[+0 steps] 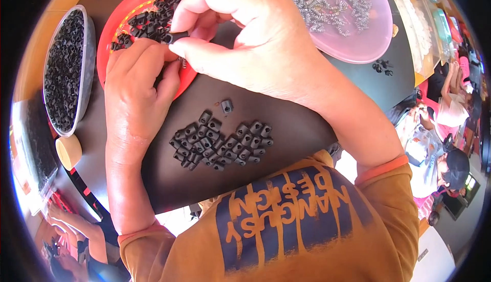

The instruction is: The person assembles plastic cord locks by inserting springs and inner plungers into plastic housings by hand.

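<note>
Both my hands meet over the near edge of a red plate (109, 41) heaped with small black plastic parts (156, 18). Between thumb and forefinger, my right hand (255, 41) pinches a small black plastic piece (178, 37). My left hand (134, 80) is closed right beside it, fingers curled, its fingertips partly hidden. A thin metal spring (183, 63) pokes out at the left fingertips, just under the right thumb. Nearer to me on the dark table (286, 123), several black block-like pieces (220, 144) lie in a loose cluster, with one piece (226, 106) apart from them.
An oval clear tub (88, 72) full of black parts stands at the left, near a round cream-coloured object (68, 152). A pink translucent plate (358, 49) of springs (332, 11) lies far right, by a few black bits (382, 67). Other people sit at both sides.
</note>
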